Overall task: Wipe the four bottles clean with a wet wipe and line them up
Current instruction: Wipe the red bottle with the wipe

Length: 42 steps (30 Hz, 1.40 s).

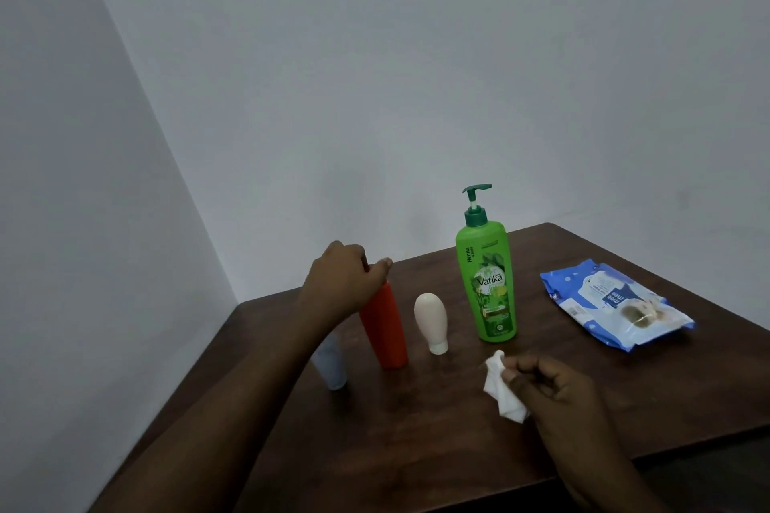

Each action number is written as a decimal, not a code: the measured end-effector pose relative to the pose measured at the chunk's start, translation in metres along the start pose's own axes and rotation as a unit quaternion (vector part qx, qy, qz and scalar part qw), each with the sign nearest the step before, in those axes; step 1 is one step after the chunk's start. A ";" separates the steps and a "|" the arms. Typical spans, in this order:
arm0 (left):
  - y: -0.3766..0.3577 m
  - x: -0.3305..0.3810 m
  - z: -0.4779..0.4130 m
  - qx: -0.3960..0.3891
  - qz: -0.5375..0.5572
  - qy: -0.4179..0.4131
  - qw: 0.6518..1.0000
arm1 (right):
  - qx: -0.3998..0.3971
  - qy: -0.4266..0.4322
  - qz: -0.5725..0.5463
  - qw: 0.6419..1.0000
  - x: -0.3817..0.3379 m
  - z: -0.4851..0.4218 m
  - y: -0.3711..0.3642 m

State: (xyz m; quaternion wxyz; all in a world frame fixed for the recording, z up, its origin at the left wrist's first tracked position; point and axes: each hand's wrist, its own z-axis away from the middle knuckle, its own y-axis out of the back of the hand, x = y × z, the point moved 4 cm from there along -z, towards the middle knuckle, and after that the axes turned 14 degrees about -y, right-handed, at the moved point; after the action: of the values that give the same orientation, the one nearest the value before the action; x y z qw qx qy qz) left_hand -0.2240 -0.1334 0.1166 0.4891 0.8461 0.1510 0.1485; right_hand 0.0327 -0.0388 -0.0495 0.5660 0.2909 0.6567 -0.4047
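pale blue bottle (333, 367) upright (half hidden) | red bottle (385, 329) tilted | white tube (431, 321) cap-down | green Vatika pump bottle (487, 283) upright | crumpled wet wipe (500, 387) off the table

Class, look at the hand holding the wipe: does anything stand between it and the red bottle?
Nothing visible does. Bare table lies between the right hand with its wet wipe and the red bottle; the white bottle stands slightly behind that path.

Red bottle (384, 325), cream bottle (431, 321), green pump bottle (487, 283), blue-and-white wipes pack (612, 304), dark brown table (416, 429)
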 end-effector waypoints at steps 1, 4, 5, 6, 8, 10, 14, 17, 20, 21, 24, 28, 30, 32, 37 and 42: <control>0.002 0.001 0.000 -0.011 0.023 -0.005 1.000 | -0.002 0.001 -0.001 1.000 -0.001 0.001 0.000; 0.012 0.003 0.000 -0.045 0.111 -0.025 0.993 | -0.005 -0.001 -0.002 1.000 -0.002 0.003 0.000; 0.016 0.002 0.001 -0.055 0.134 -0.027 0.989 | -0.006 -0.002 -0.002 1.000 -0.002 0.004 -0.001; 0.019 -0.001 0.001 -0.065 0.151 -0.027 0.986 | -0.007 -0.003 -0.004 1.000 -0.002 0.004 -0.001; 0.024 -0.008 0.001 -0.086 0.172 -0.025 0.981 | -0.007 -0.005 -0.005 1.000 -0.002 0.004 -0.001; 0.027 -0.012 -0.002 -0.111 0.188 -0.021 0.976 | -0.006 -0.003 0.002 1.000 -0.003 0.004 -0.001; 0.029 -0.016 -0.002 -0.144 0.279 -0.021 0.949 | -0.006 -0.001 0.004 1.000 -0.003 0.004 0.001; 0.027 -0.024 0.001 -0.133 0.331 -0.028 0.934 | -0.005 0.004 0.003 1.000 -0.002 0.004 0.001; 0.024 -0.031 0.001 -0.116 0.364 -0.031 0.924 | -0.003 0.009 0.000 1.000 -0.002 0.003 0.001; 0.023 -0.032 0.000 -0.112 0.372 -0.031 0.921 | -0.003 0.010 0.001 1.000 -0.002 0.003 0.001; 0.021 -0.034 -0.001 -0.109 0.390 -0.030 0.914 | -0.005 0.016 0.010 1.000 -0.003 0.002 0.001; 0.021 -0.034 -0.004 -0.118 0.404 -0.030 0.907 | -0.005 0.016 0.017 1.000 -0.002 0.002 0.001; 0.020 -0.034 -0.004 -0.118 0.406 -0.029 0.906 | -0.004 0.017 0.023 1.000 -0.002 0.002 0.002; 0.019 -0.036 -0.004 -0.113 0.407 -0.025 0.906 | -0.005 0.016 0.021 1.000 -0.003 0.002 0.001; 0.018 -0.039 -0.005 -0.103 0.409 -0.028 0.906 | -0.006 0.017 0.022 1.000 -0.003 0.001 -0.001; 0.016 -0.034 -0.008 -0.115 0.410 -0.036 0.904 | -0.002 0.017 0.022 1.000 -0.005 0.001 0.000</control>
State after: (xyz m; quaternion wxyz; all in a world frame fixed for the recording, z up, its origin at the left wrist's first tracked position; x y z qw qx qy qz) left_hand -0.2564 -0.1483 0.1315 0.4836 0.7761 -0.2453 0.3219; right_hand 0.0346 -0.0393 -0.0445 0.5645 0.3110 0.6604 -0.3854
